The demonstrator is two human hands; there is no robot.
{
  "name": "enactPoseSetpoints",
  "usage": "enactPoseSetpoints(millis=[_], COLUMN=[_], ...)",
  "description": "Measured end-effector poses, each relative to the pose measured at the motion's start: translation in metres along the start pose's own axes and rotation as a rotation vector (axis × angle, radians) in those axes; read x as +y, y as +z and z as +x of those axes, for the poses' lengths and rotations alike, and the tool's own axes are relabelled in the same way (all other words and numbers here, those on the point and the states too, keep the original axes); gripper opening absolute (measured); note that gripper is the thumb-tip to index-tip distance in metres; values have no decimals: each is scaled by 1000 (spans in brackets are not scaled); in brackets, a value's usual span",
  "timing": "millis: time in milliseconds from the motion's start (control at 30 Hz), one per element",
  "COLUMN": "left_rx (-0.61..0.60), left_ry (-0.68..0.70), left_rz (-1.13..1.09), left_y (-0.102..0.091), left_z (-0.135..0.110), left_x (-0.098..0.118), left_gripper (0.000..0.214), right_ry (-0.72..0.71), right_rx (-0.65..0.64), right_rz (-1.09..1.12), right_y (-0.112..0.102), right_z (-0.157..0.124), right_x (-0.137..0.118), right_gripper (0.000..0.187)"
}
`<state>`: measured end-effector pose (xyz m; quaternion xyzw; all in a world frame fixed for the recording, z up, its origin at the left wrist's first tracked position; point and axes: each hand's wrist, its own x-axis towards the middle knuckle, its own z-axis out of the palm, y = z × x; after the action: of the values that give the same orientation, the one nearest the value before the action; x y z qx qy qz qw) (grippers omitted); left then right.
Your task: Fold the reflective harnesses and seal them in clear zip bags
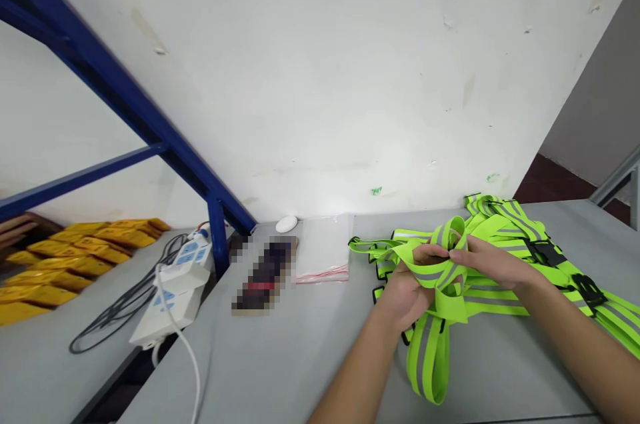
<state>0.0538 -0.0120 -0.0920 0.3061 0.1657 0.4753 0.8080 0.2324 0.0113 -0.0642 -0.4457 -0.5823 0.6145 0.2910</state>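
And you've got the lime reflective strap [425, 272] pinched between left hand [407, 294] and right hand [493, 261], above the grey surface [300, 357], coiled loops bunched between them, your right nearer the strap pile [515, 227].

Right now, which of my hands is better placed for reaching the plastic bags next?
Probably your left hand: it's nearer the plastic bags, while your right hand sits farther right. Both hold the green strap.
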Motion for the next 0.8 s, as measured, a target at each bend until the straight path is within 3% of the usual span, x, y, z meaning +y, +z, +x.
enactPoseSetpoints(millis=[100,167,233,367,433,500,567,633,733,800], left_rx=[46,88,138,291,312,232,102,40,110,172], left_ry=[-19,1,23,-29,-148,-313,-438,-456,-413,-387], left_rz=[-101,-184,-296,-450,-422,-358,-303,-253,-154,-66], left_y=[-3,-6,-10,-19,-24,-28,-27,-22,-14,-13], left_z=[3,6,9,5,-2,-11,-18,-22,-26,-31], left_x=[4,9,13,21,23,24,24,24,23,21], left_gripper=[47,52,41,20,21,37,55,67,67,51], right_ry=[-43,-113,-237,-686,-954,-1100,-1090,-1131,-1000,-889], right_rx=[93,296,543,993,1108,1037,788,535,261,126], right_rz=[16,15,-25,-316,-535,-791,-1070,-1268,-1450,-1390], right_y=[-1,-2,-3,0,6,17,37,62,98,106], right_z=[8,13,16,9,0,-10,-19,-26,-37,-48], right_x=[-4,-8,-12,-27,-35,-40,-39,-31,-12,-5], right_gripper=[36,34,29,24,25,25,24,21,19,17])
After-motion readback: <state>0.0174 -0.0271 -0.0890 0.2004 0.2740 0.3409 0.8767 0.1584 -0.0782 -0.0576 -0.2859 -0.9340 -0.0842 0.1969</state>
